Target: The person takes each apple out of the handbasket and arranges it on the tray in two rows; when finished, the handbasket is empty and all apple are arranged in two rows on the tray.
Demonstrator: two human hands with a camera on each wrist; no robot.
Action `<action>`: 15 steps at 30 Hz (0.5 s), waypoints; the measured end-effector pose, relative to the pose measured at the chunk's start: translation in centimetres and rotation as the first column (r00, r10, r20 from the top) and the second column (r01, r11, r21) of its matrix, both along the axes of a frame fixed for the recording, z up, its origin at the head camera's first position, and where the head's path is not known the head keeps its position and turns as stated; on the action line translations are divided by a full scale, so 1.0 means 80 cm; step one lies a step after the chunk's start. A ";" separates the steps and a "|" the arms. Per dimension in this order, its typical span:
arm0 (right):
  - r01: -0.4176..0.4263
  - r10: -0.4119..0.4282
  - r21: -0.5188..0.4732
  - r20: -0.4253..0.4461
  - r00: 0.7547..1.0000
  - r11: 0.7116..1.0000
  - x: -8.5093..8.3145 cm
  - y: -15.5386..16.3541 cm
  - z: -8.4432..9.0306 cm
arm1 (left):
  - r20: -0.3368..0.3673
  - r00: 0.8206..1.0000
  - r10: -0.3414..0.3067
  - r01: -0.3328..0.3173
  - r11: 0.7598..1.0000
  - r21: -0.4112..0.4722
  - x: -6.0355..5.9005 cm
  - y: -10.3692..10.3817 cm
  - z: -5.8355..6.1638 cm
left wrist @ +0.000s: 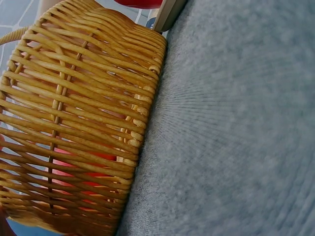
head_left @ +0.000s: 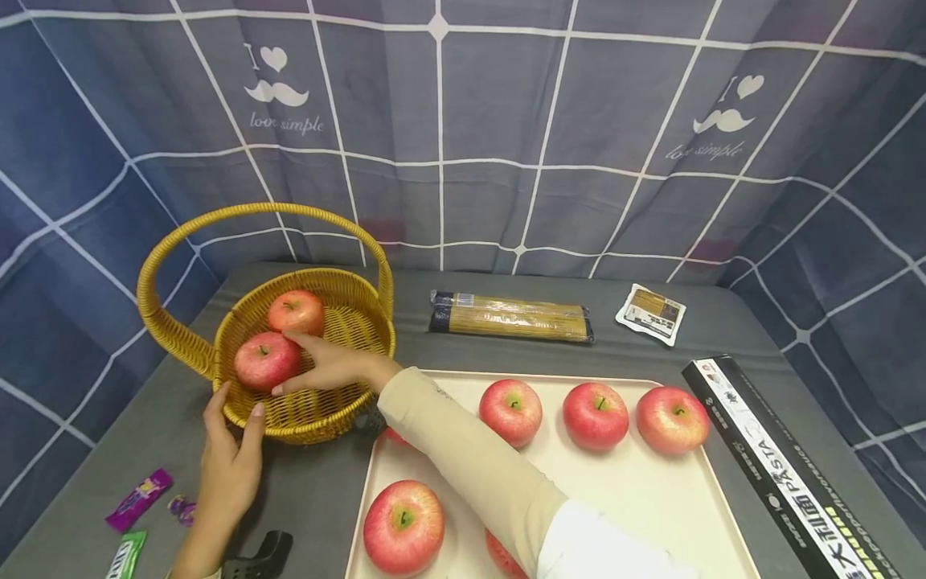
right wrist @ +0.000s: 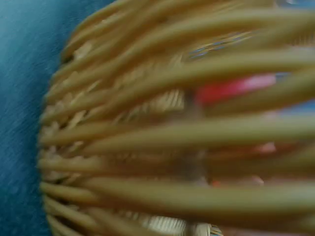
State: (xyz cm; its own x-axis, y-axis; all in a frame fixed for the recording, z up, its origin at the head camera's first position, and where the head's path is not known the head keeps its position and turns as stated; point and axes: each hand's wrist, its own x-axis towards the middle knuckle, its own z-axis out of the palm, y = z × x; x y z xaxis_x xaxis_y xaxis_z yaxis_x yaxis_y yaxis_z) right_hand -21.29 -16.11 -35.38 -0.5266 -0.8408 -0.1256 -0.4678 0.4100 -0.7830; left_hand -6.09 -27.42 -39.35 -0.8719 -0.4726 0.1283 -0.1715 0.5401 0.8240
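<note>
A yellow wicker basket [head_left: 340, 277] with a tall handle stands on the grey cloth at the left and holds two red apples. My right hand [head_left: 313, 363] reaches in over the rim, and its straight fingers touch the nearer apple [head_left: 262, 362]. The other apple [head_left: 295, 310] lies just behind it. My left hand [head_left: 233, 438] rests against the outside of the basket's front wall, thumb and fingers up at the rim. In the left wrist view the basket wall [left wrist: 83, 113] fills the left side, with red showing through the weave. The right wrist view shows only blurred weave [right wrist: 172, 132].
A cream tray [head_left: 651, 498] in front holds several more apples, some hidden under my right sleeve. Behind it lie a spaghetti pack [head_left: 510, 316] and a small packet [head_left: 651, 314]. A long black box [head_left: 781, 466] lies at the right. Candy wrappers [head_left: 137, 498] lie at the front left.
</note>
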 end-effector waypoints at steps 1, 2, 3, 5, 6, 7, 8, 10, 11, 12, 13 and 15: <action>0.004 -0.004 -0.010 0.016 1.000 1.000 0.002 -0.001 -0.002 | -0.002 1.000 0.003 -0.003 1.000 0.001 0.000 0.000 0.000; 0.008 -0.007 -0.020 0.025 1.000 1.000 0.005 -0.003 -0.004 | -0.004 1.000 0.003 -0.003 1.000 0.002 0.000 0.000 0.000; 0.009 -0.009 -0.027 0.021 1.000 1.000 0.006 -0.005 -0.005 | -0.006 1.000 0.004 -0.004 1.000 0.002 0.000 0.000 -0.001; 0.022 -0.022 -0.029 0.003 1.000 0.999 0.010 -0.008 -0.006 | -0.012 1.000 0.000 0.000 1.000 0.003 -0.001 0.000 -0.001; 0.031 -0.031 -0.024 -0.004 0.999 0.999 0.011 -0.009 -0.006 | -0.015 1.000 -0.003 0.003 1.000 0.003 -0.001 0.000 -0.001; 0.038 -0.039 -0.020 -0.014 0.999 0.999 0.011 -0.009 -0.007 | -0.015 1.000 -0.005 0.005 1.000 0.002 -0.001 0.000 -0.001; 0.042 -0.043 -0.009 -0.026 0.999 0.999 0.012 -0.009 -0.007 | -0.015 1.000 -0.007 0.007 1.000 0.002 0.000 0.000 -0.001; 0.056 -0.056 0.004 -0.013 0.998 0.998 0.012 -0.007 -0.007 | -0.019 1.000 -0.014 0.014 1.000 0.001 0.000 -0.001 -0.002; 0.063 -0.063 0.004 0.000 0.998 0.998 0.012 -0.006 -0.008 | -0.020 1.000 -0.017 0.017 1.000 0.001 0.000 -0.001 -0.002; 0.071 -0.071 0.007 0.013 0.997 0.997 0.011 -0.005 -0.008 | -0.021 1.000 -0.017 0.017 1.000 -0.001 0.000 -0.001 -0.002; 0.074 -0.074 0.007 0.031 0.997 0.997 0.011 -0.004 -0.008 | -0.023 1.000 -0.017 0.017 1.000 -0.003 0.000 -0.001 -0.002; 0.088 -0.089 0.017 0.067 0.994 0.996 0.011 -0.002 -0.008 | -0.029 0.999 -0.019 0.019 1.000 -0.004 0.000 -0.001 -0.003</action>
